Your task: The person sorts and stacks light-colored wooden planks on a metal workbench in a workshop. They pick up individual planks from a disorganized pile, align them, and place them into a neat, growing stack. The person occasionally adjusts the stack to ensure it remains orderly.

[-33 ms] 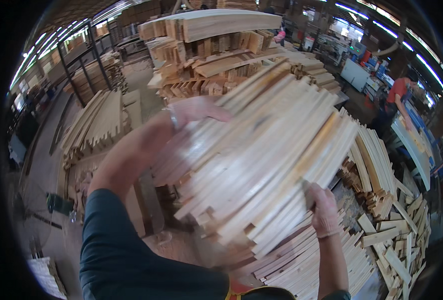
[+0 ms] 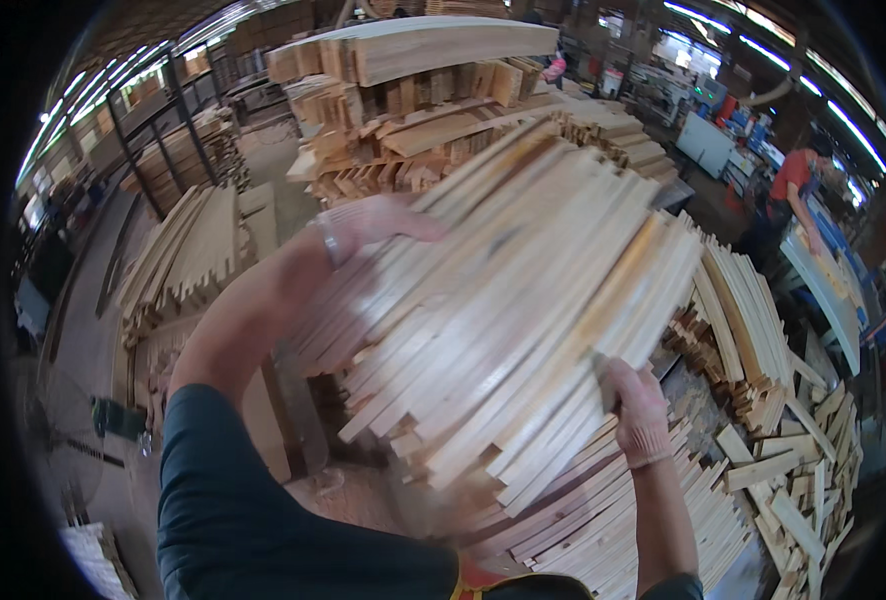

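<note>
A wide row of pale wooden strips (image 2: 508, 290), laid side by side and slightly blurred, lies between my hands and slants from lower left to upper right. My left hand (image 2: 378, 222), in a thin light glove, is closed over its left edge, thumb side on top. On the right edge my right hand (image 2: 637, 405), gloved too, grips the strips with the fingers partly hidden. Beneath and nearer to me spreads another layer of wooden strips (image 2: 603, 530), partly covered by the row.
Stacked boards (image 2: 453, 55) rise beyond the strips. More curved pieces (image 2: 188, 245) are piled at left. Loose offcuts (image 2: 793, 490) lie heaped at lower right. A floor fan (image 2: 73, 430) stands at left. A person in red (image 2: 793, 180) works at a bench on the far right.
The row of strips and both hands appear slightly farther left, with the surroundings shifting left a little too. My hands keep their hold on the row.
</note>
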The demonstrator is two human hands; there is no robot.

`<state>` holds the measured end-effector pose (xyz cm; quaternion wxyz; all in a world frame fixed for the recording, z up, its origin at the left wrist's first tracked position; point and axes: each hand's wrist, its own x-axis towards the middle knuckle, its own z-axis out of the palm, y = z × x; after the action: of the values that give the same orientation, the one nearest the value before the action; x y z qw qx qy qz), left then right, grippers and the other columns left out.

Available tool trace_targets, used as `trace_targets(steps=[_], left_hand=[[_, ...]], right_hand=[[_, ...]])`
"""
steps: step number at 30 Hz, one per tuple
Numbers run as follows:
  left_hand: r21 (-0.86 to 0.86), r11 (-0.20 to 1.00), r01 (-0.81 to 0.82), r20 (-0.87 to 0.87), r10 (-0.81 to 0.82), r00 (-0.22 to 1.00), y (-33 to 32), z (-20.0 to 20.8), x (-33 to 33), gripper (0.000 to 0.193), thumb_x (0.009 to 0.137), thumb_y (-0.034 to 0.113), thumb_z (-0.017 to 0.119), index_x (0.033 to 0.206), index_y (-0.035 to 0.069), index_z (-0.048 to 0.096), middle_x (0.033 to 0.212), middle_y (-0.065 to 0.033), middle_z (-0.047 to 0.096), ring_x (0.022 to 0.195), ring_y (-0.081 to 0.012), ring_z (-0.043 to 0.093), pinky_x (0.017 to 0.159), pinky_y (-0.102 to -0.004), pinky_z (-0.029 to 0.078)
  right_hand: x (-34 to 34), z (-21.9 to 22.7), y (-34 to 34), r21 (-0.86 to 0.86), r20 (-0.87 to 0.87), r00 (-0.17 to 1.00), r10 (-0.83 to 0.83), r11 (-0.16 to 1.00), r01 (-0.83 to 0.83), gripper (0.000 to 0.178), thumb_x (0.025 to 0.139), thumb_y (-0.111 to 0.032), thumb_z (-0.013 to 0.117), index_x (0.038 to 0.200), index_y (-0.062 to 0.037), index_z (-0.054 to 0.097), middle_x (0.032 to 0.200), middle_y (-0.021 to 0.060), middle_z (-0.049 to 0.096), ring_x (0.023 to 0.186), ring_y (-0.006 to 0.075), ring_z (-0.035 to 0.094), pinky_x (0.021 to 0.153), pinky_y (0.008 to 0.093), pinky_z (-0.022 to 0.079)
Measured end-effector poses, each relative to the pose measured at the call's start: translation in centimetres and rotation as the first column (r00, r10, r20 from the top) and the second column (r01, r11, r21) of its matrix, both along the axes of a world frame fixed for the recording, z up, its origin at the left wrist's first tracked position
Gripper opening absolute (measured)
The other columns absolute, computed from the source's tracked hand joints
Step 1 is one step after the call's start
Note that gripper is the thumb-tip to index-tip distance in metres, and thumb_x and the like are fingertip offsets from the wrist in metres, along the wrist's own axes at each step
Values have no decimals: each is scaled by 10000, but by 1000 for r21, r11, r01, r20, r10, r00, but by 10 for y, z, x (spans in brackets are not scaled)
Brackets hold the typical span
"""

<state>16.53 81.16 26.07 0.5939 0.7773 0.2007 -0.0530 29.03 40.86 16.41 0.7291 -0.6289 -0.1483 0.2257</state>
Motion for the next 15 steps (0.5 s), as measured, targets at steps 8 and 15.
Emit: trace_targets(steps=[8, 15], left_hand=[[241, 953, -183, -71, 205, 976, 50, -99, 12, 750, 911, 503, 792, 1469, 39, 600, 1436, -153, 636, 1348, -244, 561, 1145, -441, 423], [238, 942, -238, -58, 259, 964, 66, -132, 1, 690, 988, 532, 680, 1432, 7, 615, 1440, -172, 634, 1355, -274, 556, 1130, -443, 432]], right_hand=[[46, -46, 75, -299, -26, 999, -20, 954, 11, 750, 896, -398, 833, 1350, 124, 546, 1157, 170, 723, 1004, 218, 692, 864, 351, 575], [62, -33, 76, -561, 90, 986, 142, 825, -67, 841, 839, -553, 812, 1332, 104, 626, 1094, 216, 759, 1019, 308, 733, 928, 381, 566]])
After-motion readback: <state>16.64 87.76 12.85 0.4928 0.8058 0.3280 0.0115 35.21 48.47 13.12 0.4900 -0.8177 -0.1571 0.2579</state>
